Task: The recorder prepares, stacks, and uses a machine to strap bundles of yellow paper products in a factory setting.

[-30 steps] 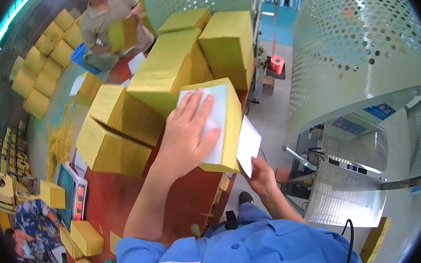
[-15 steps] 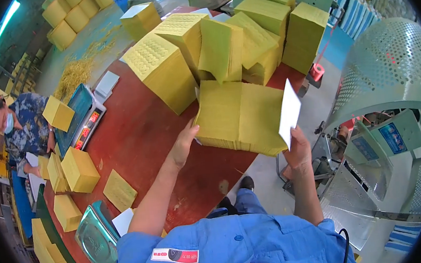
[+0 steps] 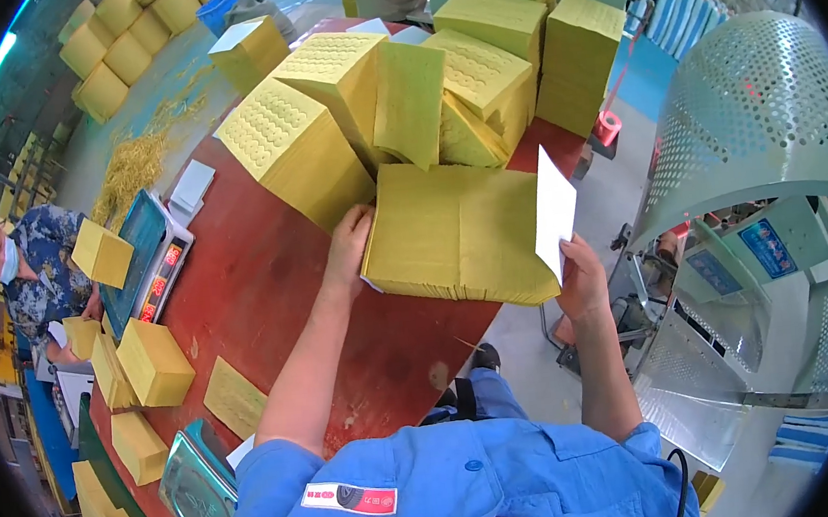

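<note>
Over the red table [image 3: 267, 271] a thick stack of yellow paper sheets [image 3: 460, 225] lies sideways between my hands. My left hand [image 3: 346, 250] grips its left end, where a thin white edge shows below. At the other end stands a white card [image 3: 555, 209], upright against the stack, with the fingers of my right hand [image 3: 583, 273] closed on its lower edge. Most of those fingers are hidden behind the card. Just beyond the stack, a bent yellow bundle [image 3: 411, 106] leans beside a tall block of embossed yellow paper [image 3: 291, 146].
Further yellow blocks [image 3: 579, 62] stand at the back. To the left are a digital scale [image 3: 154, 271], a teal-panned scale [image 3: 197, 484] and a masked co-worker [image 3: 50, 261] holding a small yellow block. A perforated metal machine guard [image 3: 747, 121] rises on the right.
My left hand has shifted up along the stack's left end. The stack now lies flatter in view, and the loose yellow sheets behind it have changed position.
</note>
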The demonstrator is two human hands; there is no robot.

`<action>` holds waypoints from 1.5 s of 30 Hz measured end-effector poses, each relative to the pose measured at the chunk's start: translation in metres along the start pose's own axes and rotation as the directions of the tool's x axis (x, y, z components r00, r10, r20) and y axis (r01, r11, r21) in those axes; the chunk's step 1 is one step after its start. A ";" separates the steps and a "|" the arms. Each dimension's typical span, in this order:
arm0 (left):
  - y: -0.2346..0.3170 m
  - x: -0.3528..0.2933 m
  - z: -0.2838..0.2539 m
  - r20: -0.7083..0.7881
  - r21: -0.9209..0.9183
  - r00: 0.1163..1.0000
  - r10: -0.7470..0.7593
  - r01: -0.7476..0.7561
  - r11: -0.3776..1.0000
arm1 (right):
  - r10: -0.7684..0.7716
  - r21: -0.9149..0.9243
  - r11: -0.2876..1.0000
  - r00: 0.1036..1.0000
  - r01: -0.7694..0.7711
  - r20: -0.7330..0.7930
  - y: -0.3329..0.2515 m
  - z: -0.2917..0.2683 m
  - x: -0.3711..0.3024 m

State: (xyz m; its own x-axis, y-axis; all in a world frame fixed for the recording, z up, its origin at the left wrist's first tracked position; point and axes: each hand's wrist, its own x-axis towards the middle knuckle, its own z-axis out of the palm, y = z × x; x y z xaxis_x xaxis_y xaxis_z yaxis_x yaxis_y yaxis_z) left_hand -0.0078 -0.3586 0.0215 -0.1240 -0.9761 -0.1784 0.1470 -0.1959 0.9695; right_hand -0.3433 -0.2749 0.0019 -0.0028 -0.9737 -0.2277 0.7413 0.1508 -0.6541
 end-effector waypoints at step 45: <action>-0.033 -0.202 -0.032 -0.171 -0.577 0.985 -0.008 -0.094 0.812 | -0.045 -0.606 0.791 0.996 0.080 0.073 0.090 0.021 -0.051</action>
State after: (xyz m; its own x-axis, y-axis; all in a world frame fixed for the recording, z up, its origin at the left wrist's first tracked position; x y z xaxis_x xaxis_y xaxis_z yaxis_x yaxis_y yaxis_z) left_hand 0.0439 -0.1576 0.0202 0.0445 -0.9763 -0.2118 0.6967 -0.1216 0.7069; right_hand -0.2620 -0.2151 -0.0300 0.0129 -0.9894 -0.1446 0.1798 0.1445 -0.9730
